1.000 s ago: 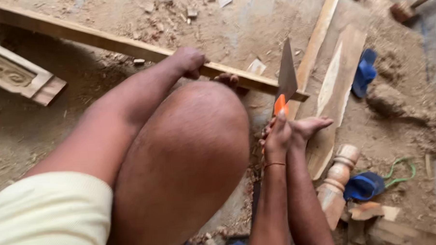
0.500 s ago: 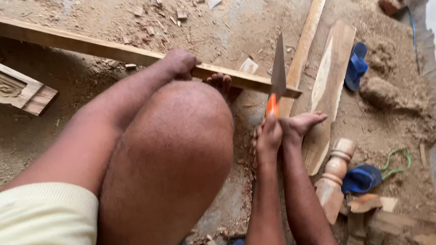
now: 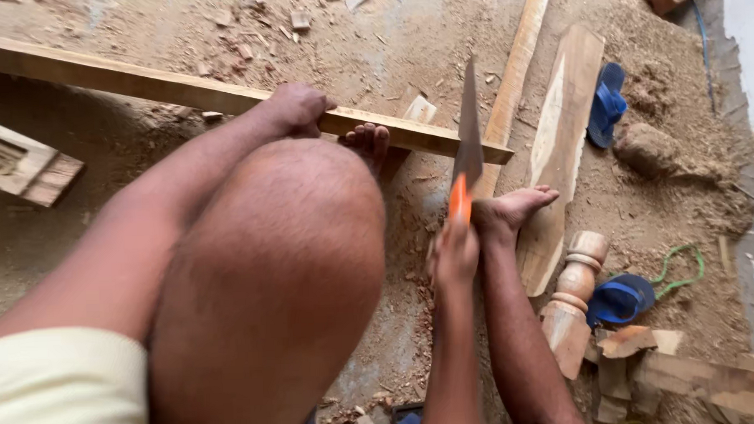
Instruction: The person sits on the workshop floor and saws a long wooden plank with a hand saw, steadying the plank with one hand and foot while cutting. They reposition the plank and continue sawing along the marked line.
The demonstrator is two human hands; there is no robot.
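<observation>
A long wooden batten point(image 3: 180, 89) lies across the sawdust-covered floor from the upper left to the centre. My left hand point(image 3: 294, 109) presses down on it, and the toes of my left foot point(image 3: 368, 142) rest against its near edge. My right hand point(image 3: 453, 251) grips the orange handle of a handsaw point(image 3: 468, 146), whose grey blade stands upright near the batten's right end. My right foot point(image 3: 515, 209) rests on a flat plank beside the saw. My raised left knee point(image 3: 287, 265) hides part of the floor.
A flat plank point(image 3: 562, 139) and a narrow strip point(image 3: 518, 61) lie at the right. A turned wooden post point(image 3: 574, 301), blue sandals point(image 3: 607, 104) point(image 3: 621, 298), a green cord point(image 3: 684, 264) and a carved wooden piece point(image 3: 16, 162) lie around, with scraps and sawdust everywhere.
The saw blade has shifted slightly along the batten's right end as my right hand moves it. My left hand has stayed pressed on the batten.
</observation>
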